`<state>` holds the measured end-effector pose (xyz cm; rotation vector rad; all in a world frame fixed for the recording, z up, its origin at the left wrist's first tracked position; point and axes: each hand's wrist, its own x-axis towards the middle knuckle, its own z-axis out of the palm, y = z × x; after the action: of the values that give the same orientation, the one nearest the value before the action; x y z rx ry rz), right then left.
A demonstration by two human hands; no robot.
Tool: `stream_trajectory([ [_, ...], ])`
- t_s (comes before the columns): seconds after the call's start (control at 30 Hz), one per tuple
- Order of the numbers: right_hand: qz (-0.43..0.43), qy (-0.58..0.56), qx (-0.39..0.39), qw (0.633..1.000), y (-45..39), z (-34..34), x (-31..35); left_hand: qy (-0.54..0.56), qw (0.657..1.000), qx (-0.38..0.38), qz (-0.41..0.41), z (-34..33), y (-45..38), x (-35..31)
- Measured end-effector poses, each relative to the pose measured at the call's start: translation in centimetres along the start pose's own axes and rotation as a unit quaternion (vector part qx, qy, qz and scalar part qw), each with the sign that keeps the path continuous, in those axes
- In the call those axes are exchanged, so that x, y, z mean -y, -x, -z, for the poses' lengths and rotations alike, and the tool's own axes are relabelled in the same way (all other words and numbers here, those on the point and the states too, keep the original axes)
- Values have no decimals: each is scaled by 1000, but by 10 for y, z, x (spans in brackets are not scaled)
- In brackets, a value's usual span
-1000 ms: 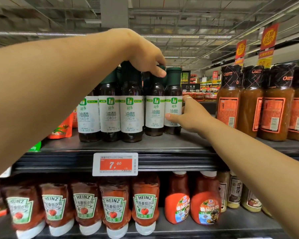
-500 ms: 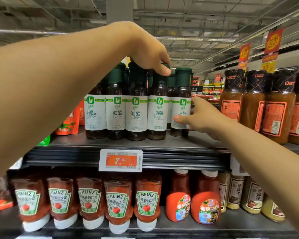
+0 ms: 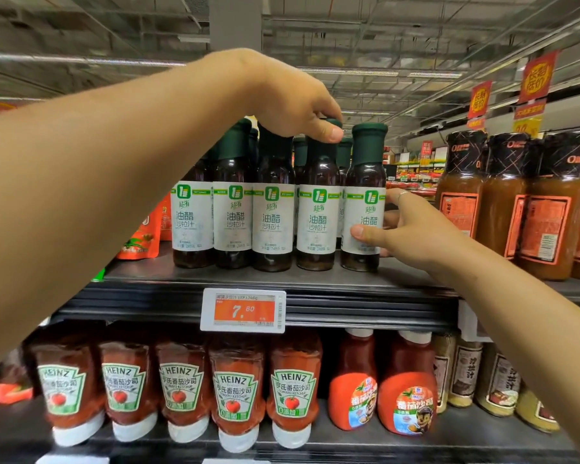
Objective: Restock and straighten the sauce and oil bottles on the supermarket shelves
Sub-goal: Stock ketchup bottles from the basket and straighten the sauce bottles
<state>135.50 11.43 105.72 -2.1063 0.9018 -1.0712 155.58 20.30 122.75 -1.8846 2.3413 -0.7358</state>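
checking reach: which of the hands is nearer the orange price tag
Right. The right hand grips the end bottle low, above the price tag; the left hand is up on the caps.

Just the one camera here, head-mounted and wide-angle. It sat close to the upper shelf [image 3: 315, 279], facing it square on at about bottle height, close enough that both forearms stretched in from the bottom corners. The view tilted up enough to catch the ceiling and took in the ketchup row below too.
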Motion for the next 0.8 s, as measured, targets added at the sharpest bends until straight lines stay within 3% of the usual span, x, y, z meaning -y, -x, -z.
stream_trajectory([
  [0.47, 35, -11, -2, 999, 12, -10, 2, 69, 997, -42, 1, -16, 8, 6],
  [0.8, 7, -42, 25, 999, 14, -14, 1, 64, 979, -186, 58, -42, 18, -9],
])
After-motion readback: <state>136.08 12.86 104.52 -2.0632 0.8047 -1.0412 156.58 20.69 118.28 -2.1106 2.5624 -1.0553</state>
